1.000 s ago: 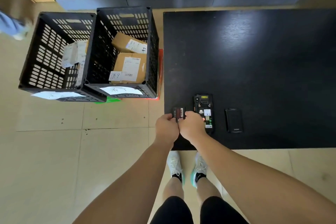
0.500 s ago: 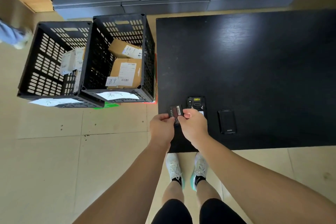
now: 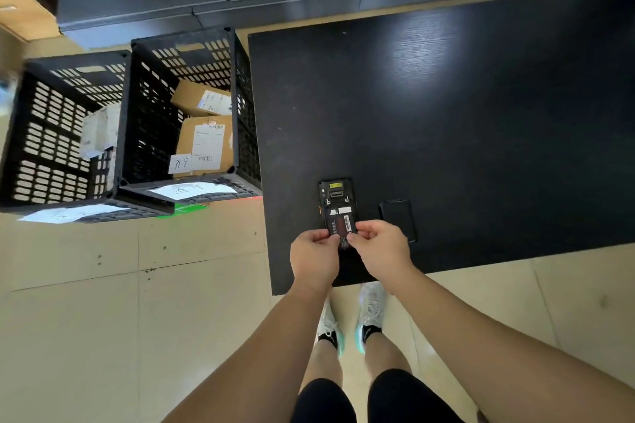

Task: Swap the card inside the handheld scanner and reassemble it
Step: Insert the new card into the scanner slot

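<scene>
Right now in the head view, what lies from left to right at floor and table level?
Left crate → right crate with parcels → left hand → scanner → right hand → back cover, on the black table.

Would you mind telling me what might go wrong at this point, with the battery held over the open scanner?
1. Both hands, left and right, pinch the battery by its edges only; it could slip or seat crooked in the scanner.
2. The scanner lies near the table's front edge; a push might slide it off.
3. The back cover sits close to the right hand and could be knocked.
</scene>
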A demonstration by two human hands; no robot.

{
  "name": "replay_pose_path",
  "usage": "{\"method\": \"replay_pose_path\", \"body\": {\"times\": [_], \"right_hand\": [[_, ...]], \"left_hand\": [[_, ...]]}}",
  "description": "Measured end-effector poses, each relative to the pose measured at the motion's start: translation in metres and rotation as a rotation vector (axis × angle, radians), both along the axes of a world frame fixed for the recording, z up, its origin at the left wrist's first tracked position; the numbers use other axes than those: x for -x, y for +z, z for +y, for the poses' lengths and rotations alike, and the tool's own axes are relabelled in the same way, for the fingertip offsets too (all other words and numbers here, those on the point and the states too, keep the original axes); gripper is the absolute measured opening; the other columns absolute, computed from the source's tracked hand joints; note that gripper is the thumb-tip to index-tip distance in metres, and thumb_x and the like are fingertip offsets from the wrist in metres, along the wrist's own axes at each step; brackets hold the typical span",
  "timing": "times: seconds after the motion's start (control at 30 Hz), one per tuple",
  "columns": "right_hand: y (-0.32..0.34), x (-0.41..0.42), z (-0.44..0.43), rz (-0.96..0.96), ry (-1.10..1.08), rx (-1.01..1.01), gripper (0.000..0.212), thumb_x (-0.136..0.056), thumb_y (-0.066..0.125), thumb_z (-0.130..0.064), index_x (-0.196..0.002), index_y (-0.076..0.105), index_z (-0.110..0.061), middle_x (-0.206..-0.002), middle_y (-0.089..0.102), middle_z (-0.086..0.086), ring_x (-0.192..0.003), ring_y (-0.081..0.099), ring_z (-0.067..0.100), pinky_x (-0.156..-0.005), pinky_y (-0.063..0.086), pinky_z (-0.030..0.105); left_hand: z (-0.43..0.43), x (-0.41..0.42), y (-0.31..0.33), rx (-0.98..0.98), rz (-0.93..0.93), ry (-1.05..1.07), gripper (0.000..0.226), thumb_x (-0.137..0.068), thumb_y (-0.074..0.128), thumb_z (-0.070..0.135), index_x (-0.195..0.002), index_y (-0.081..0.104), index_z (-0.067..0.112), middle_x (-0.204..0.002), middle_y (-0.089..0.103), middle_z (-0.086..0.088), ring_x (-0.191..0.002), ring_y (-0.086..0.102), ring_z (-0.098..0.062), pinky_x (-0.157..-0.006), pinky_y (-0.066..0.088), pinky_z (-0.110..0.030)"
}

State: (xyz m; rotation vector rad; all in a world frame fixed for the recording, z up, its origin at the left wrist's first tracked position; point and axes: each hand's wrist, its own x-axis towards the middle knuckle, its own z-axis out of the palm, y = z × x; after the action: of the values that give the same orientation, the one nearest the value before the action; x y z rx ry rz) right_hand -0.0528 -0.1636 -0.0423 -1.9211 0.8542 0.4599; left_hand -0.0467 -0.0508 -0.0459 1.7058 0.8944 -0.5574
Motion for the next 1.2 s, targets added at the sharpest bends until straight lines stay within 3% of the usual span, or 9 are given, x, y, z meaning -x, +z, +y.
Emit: {"method": "replay_pose_path", "body": {"times": [0.27, 0.57, 0.67, 0.83, 1.0, 1.1, 1.2], "right_hand": [[-0.003, -0.006, -0.002, 0.000, -0.028, -0.017, 0.027, -0.082, 0.076, -0.022, -0.108, 0.073, -0.018, -0.094, 0.074, -0.001, -0.085, 0.071, 0.017, -0.086, 0.057, 0.039], [-0.001, -0.013, -0.003, -0.010, 0.036, 0.058, 0.027, -0.087, 0.071, -0.021, -0.112, 0.074, -0.015, -0.111, 0.074, 0.002, -0.102, 0.068, 0.018, -0.094, 0.051, 0.029], [-0.001, -0.015, -0.003, -0.026, 0.059, 0.085, 0.026, -0.087, 0.070, -0.020, -0.112, 0.074, -0.014, -0.113, 0.074, 0.003, -0.105, 0.067, 0.018, -0.096, 0.052, 0.032], [-0.002, -0.014, -0.003, -0.045, 0.052, 0.075, 0.026, -0.086, 0.072, -0.019, -0.111, 0.075, -0.013, -0.107, 0.075, 0.004, -0.099, 0.069, 0.016, -0.092, 0.052, 0.028], [-0.003, -0.009, -0.002, -0.078, 0.024, 0.066, 0.023, -0.084, 0.074, -0.016, -0.107, 0.075, -0.012, -0.098, 0.076, 0.003, -0.086, 0.067, 0.010, -0.079, 0.050, 0.020], [-0.003, -0.009, -0.003, -0.085, 0.023, 0.061, 0.023, -0.083, 0.075, -0.018, -0.105, 0.074, -0.013, -0.093, 0.075, 0.001, -0.082, 0.066, 0.009, -0.081, 0.054, 0.024], [-0.004, -0.006, -0.009, -0.066, 0.017, 0.056, 0.028, -0.081, 0.077, -0.024, -0.108, 0.072, -0.016, -0.092, 0.072, -0.003, -0.084, 0.066, 0.010, -0.082, 0.053, 0.026]], "left_hand": [[-0.003, -0.005, -0.001, -0.080, -0.039, 0.013, 0.017, -0.083, 0.071, 0.020, -0.100, 0.072, 0.016, -0.078, 0.073, 0.005, -0.079, 0.070, -0.014, -0.083, 0.059, -0.041], [-0.007, -0.007, -0.002, -0.128, -0.061, 0.047, 0.012, -0.083, 0.072, 0.020, -0.093, 0.073, 0.016, -0.077, 0.072, 0.003, -0.076, 0.070, -0.015, -0.080, 0.060, -0.039], [-0.008, -0.008, -0.003, -0.143, -0.061, 0.049, 0.007, -0.082, 0.073, 0.020, -0.089, 0.072, 0.018, -0.076, 0.073, 0.003, -0.074, 0.070, -0.016, -0.078, 0.060, -0.040], [-0.008, -0.007, -0.004, -0.203, -0.084, 0.021, 0.007, -0.083, 0.072, 0.022, -0.089, 0.073, 0.018, -0.074, 0.072, 0.004, -0.072, 0.068, -0.013, -0.076, 0.059, -0.037], [-0.009, -0.004, -0.003, -0.270, -0.133, -0.036, 0.006, -0.086, 0.070, 0.020, -0.091, 0.071, 0.015, -0.074, 0.068, 0.007, -0.069, 0.063, -0.005, -0.065, 0.050, -0.023], [-0.008, -0.005, -0.001, -0.282, -0.155, -0.056, 0.006, -0.086, 0.070, 0.020, -0.090, 0.070, 0.016, -0.074, 0.067, 0.007, -0.070, 0.063, -0.007, -0.073, 0.054, -0.029], [-0.002, -0.006, -0.001, -0.300, -0.164, -0.106, 0.021, -0.082, 0.075, 0.025, -0.100, 0.068, 0.017, -0.082, 0.066, 0.007, -0.079, 0.064, -0.011, -0.076, 0.050, -0.027]]}}
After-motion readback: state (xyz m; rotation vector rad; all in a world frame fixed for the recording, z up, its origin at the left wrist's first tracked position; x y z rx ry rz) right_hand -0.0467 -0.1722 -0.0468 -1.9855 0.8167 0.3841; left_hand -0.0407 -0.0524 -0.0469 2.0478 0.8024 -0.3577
